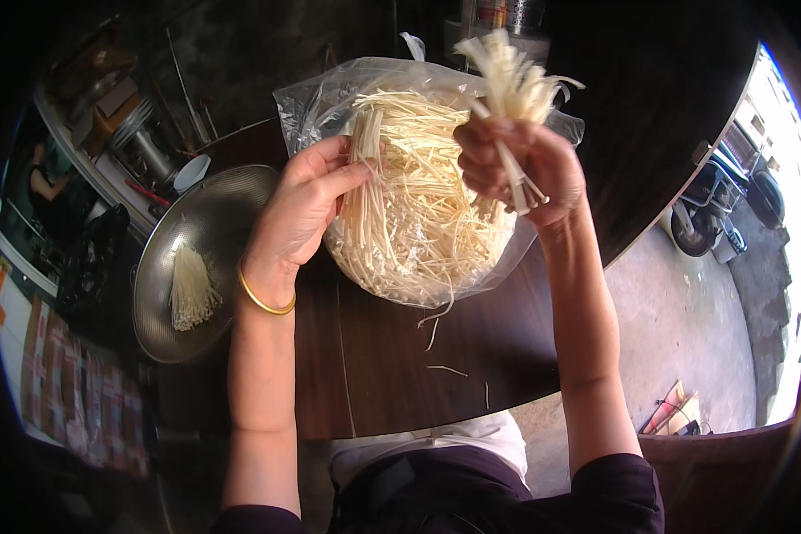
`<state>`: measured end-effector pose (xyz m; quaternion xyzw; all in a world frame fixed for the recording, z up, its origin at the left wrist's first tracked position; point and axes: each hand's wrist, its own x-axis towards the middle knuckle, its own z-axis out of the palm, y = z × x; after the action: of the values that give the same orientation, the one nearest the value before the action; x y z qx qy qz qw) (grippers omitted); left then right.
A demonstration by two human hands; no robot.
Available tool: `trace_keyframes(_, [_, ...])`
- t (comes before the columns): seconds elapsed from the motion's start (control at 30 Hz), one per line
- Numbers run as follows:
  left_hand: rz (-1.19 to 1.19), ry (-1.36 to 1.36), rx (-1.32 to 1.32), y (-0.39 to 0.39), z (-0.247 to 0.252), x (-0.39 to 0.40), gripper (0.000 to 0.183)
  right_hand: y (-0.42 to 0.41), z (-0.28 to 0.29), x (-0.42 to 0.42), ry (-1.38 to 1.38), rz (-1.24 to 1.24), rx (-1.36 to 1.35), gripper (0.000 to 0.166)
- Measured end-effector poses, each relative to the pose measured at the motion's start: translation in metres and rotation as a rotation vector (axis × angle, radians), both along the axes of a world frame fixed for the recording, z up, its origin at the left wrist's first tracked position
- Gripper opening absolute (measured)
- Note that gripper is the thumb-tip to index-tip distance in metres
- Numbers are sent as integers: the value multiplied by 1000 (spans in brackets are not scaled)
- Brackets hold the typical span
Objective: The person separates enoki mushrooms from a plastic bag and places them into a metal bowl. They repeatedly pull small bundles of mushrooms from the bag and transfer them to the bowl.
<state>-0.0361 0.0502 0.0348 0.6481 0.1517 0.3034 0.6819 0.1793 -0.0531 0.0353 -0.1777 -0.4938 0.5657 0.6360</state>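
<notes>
My left hand (pixel 307 200) pinches a thin bundle of enoki mushrooms (pixel 367 213) between thumb and fingers, over the left side of a clear plastic bag (pixel 314 100). The bag lies open on a dark wooden table (pixel 400 374), full of loose enoki mushrooms (pixel 434 180). Raised above the bag's right side, my right hand (pixel 520 163) is closed around another enoki bunch (pixel 514 80). That bunch's tops fan out, slightly blurred, and a few stems with small caps stick out below the fist. A perforated metal basin (pixel 240 193) at the left holds a neat enoki bunch (pixel 193 287).
Stray enoki stems (pixel 447 369) lie near the table's front edge. Behind the bag stand containers (pixel 507 20). A white bowl (pixel 191 173) is beyond the basin. A taped cardboard box (pixel 80 387) is at lower left, a wheeled object (pixel 694 227) at right. Another person (pixel 43 187) is at far left.
</notes>
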Motion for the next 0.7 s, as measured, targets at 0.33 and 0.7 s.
trace_keyframes(0.33, [22, -38, -115, -4, -1, 5, 26, 7, -8, -29, -397, -348, -172, 25])
trace_keyframes(0.7, [-34, -22, -50, -4, 1, 4, 27, 10, -13, -35, -278, -230, -225, 14])
